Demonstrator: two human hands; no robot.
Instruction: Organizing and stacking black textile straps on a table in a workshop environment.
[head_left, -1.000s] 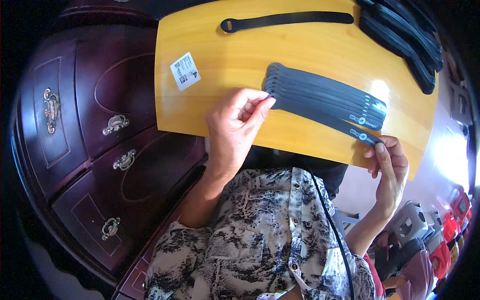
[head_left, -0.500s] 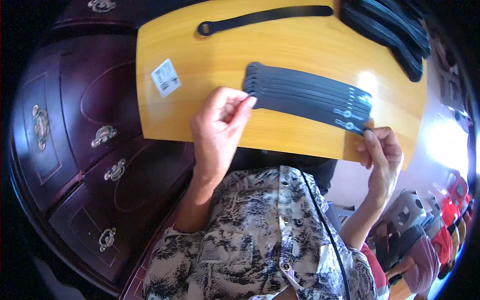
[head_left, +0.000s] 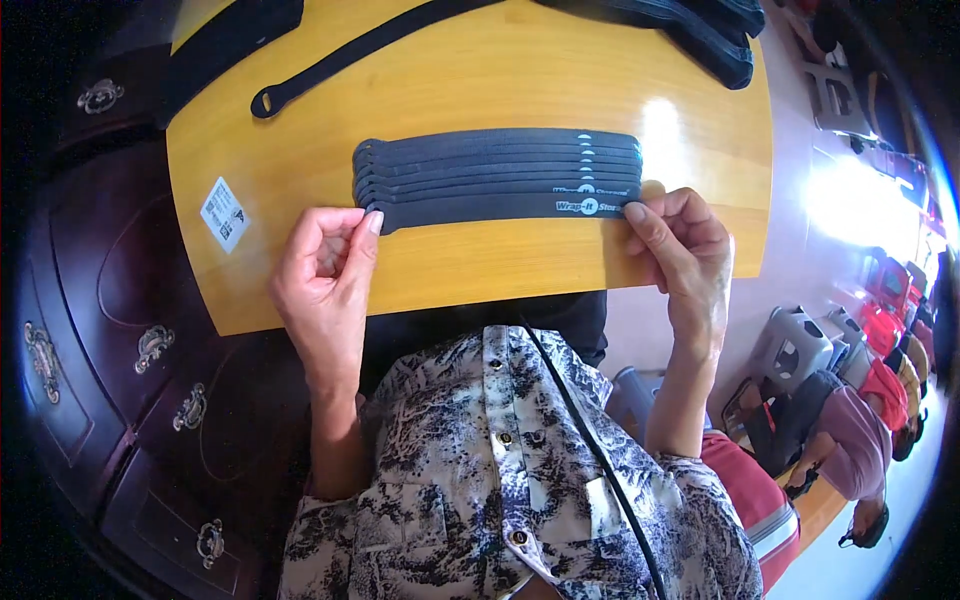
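Several flat dark grey straps [head_left: 495,175] lie side by side in an overlapping row on a yellow wooden tabletop [head_left: 480,70]. My left hand [head_left: 325,275] rests at the row's left end, its thumb tip touching the nearest strap's end. My right hand [head_left: 680,245] pinches the right end of the nearest strap between thumb and fingers. One long black strap [head_left: 340,55] with a loop end lies apart, farther back.
A pile of black straps [head_left: 690,25] sits at the table's far right corner. A white sticker [head_left: 224,213] is on the table's left part. A dark wooden dresser [head_left: 100,330] with metal handles stands to the left. Another person [head_left: 850,440] sits low at the right.
The view has shifted, so the strap row now lies level and centred. My right hand has come up to grip the nearest strap's right end; my left hand stays at the left end.
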